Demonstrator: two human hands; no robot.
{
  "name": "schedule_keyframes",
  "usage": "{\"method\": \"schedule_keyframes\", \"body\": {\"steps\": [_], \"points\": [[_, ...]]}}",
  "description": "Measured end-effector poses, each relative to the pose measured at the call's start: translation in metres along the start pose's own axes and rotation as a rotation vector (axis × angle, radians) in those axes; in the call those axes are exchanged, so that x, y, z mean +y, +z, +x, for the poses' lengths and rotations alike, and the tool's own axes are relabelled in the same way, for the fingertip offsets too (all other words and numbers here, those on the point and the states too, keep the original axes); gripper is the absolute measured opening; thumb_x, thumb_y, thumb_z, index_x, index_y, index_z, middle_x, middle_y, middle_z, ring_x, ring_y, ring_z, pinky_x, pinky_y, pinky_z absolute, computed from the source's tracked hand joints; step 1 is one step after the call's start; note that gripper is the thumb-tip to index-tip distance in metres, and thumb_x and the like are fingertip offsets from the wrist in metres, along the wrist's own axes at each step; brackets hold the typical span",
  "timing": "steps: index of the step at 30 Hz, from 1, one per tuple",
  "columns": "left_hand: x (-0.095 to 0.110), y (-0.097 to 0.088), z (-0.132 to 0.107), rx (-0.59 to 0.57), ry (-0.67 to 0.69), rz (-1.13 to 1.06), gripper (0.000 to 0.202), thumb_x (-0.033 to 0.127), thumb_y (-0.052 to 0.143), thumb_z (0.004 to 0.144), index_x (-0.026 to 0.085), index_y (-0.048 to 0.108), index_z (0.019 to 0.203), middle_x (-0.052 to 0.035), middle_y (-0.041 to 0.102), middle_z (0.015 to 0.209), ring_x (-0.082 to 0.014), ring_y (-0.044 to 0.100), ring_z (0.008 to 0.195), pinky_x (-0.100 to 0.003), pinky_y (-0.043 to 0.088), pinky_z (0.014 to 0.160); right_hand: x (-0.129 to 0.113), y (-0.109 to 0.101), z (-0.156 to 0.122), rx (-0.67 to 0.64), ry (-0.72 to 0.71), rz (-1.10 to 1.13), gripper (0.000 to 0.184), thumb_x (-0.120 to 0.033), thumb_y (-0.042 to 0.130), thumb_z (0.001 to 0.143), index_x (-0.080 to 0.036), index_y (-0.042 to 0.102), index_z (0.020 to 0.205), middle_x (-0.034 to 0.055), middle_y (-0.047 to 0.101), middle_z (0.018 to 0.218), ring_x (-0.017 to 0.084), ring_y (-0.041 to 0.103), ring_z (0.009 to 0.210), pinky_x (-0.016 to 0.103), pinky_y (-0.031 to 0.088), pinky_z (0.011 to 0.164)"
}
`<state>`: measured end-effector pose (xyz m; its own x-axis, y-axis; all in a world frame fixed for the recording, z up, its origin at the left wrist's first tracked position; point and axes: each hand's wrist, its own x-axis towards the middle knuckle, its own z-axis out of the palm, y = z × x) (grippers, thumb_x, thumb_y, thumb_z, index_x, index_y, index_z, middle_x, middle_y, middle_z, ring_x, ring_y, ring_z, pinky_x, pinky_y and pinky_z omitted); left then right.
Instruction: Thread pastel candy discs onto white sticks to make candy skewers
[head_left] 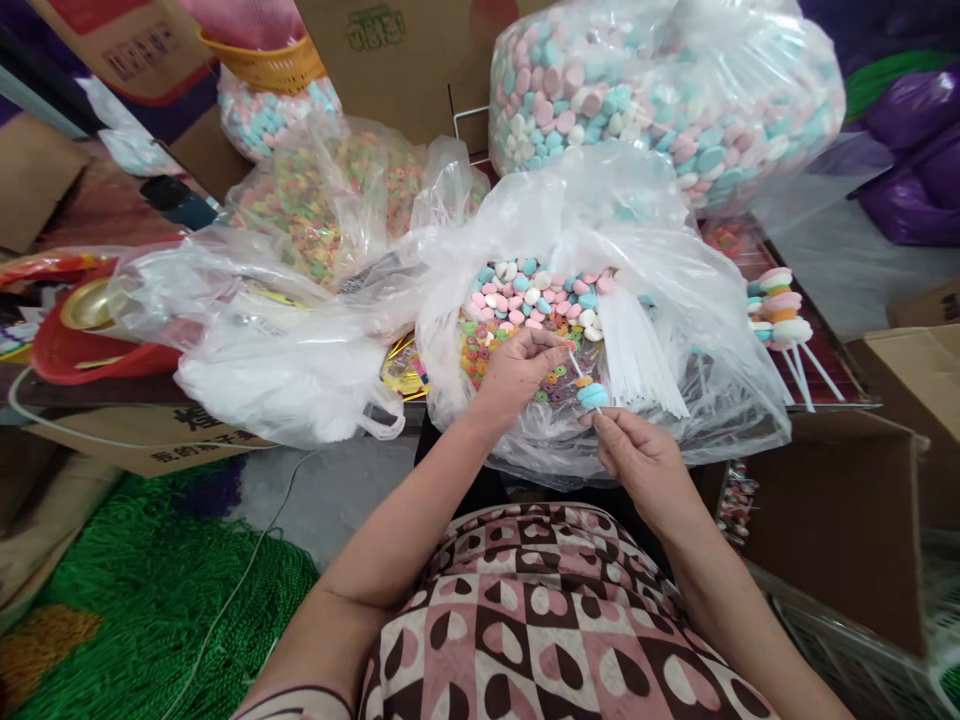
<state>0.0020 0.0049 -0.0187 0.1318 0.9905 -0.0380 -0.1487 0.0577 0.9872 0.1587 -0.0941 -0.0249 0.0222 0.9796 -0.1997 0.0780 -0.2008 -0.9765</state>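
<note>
My right hand (637, 455) pinches the lower end of a thin white stick. Threaded on that stick are a blue marshmallow (592, 395) and a small orange ring (583, 381) above it. At the stick's upper tip, my left hand (523, 368) is closed on a small reddish-pink ring-like piece. Beneath my hands, an open clear plastic bag (720, 400) holds pink, white and blue marshmallows (525, 290), colourful little candy rings (480, 350) and a bundle of white sticks (637, 350).
Filled sticks (784, 305) lie at the table's right edge. A big bag of marshmallows (660, 110) stands behind, beside a bag of candy rings (337, 190). A red basin (97, 350) and white plastic bag (285, 375) are at left. An open cardboard box (832, 520) stands low right.
</note>
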Motion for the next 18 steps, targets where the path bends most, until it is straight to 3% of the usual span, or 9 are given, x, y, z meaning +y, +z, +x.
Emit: {"method": "schedule_keyframes", "body": {"steps": [3, 6, 9, 12, 15, 18], "points": [[-0.003, 0.005, -0.013, 0.006, 0.142, 0.251, 0.004, 0.024, 0.066, 0.087, 0.020, 0.066, 0.088, -0.0014, 0.073, 0.087, -0.0139, 0.067, 0.083, -0.028, 0.052, 0.080, 0.000, 0.000, 0.000, 0.001, 0.023, 0.015, 0.042, -0.061, 0.064, 0.087, -0.019, 0.066, 0.087, -0.0069, 0.042, 0.047, 0.010, 0.032, 0.042, 0.024, 0.019, 0.041], [-0.005, 0.010, -0.028, -0.107, 0.257, 0.475, 0.010, 0.022, 0.059, 0.092, 0.021, 0.069, 0.093, -0.0031, 0.075, 0.093, -0.0163, 0.069, 0.089, -0.030, 0.053, 0.085, 0.001, 0.000, 0.001, 0.020, 0.074, 0.079, 0.041, -0.060, 0.065, 0.086, -0.019, 0.066, 0.087, -0.0071, 0.043, 0.047, 0.009, 0.031, 0.040, 0.024, 0.019, 0.040], [-0.003, 0.010, -0.032, -0.234, 0.291, 0.482, 0.020, 0.017, 0.052, 0.094, 0.020, 0.070, 0.102, -0.0048, 0.077, 0.101, -0.0170, 0.071, 0.095, -0.030, 0.054, 0.088, 0.001, -0.003, 0.006, 0.053, 0.087, 0.121, 0.040, -0.059, 0.069, 0.083, -0.019, 0.065, 0.083, -0.0066, 0.045, 0.048, 0.009, 0.032, 0.039, 0.023, 0.020, 0.039], [0.005, 0.000, -0.016, -0.187, 0.303, 0.539, 0.026, 0.019, 0.047, 0.098, 0.019, 0.069, 0.110, -0.0063, 0.076, 0.110, -0.0178, 0.070, 0.104, -0.030, 0.053, 0.093, -0.001, -0.003, 0.010, 0.074, 0.052, 0.160, 0.037, -0.056, 0.072, 0.082, -0.019, 0.066, 0.082, -0.0056, 0.048, 0.051, 0.008, 0.033, 0.041, 0.023, 0.021, 0.040], [0.015, -0.010, 0.011, 0.006, 0.319, 0.943, 0.027, 0.020, 0.048, 0.097, 0.016, 0.071, 0.112, -0.0113, 0.073, 0.115, -0.0250, 0.065, 0.112, -0.039, 0.047, 0.101, -0.003, -0.001, 0.011, 0.096, 0.021, 0.201, 0.036, -0.055, 0.073, 0.083, -0.019, 0.068, 0.083, -0.0053, 0.049, 0.052, 0.008, 0.034, 0.042, 0.022, 0.022, 0.040], [0.018, -0.015, 0.034, -0.016, 0.290, 1.334, 0.023, 0.022, 0.056, 0.093, 0.015, 0.074, 0.105, -0.0152, 0.070, 0.116, -0.0332, 0.060, 0.117, -0.047, 0.043, 0.102, -0.004, 0.001, 0.009, 0.107, 0.030, 0.220, 0.038, -0.056, 0.074, 0.081, -0.019, 0.067, 0.079, -0.0050, 0.048, 0.050, 0.007, 0.033, 0.041, 0.022, 0.021, 0.040]]}}
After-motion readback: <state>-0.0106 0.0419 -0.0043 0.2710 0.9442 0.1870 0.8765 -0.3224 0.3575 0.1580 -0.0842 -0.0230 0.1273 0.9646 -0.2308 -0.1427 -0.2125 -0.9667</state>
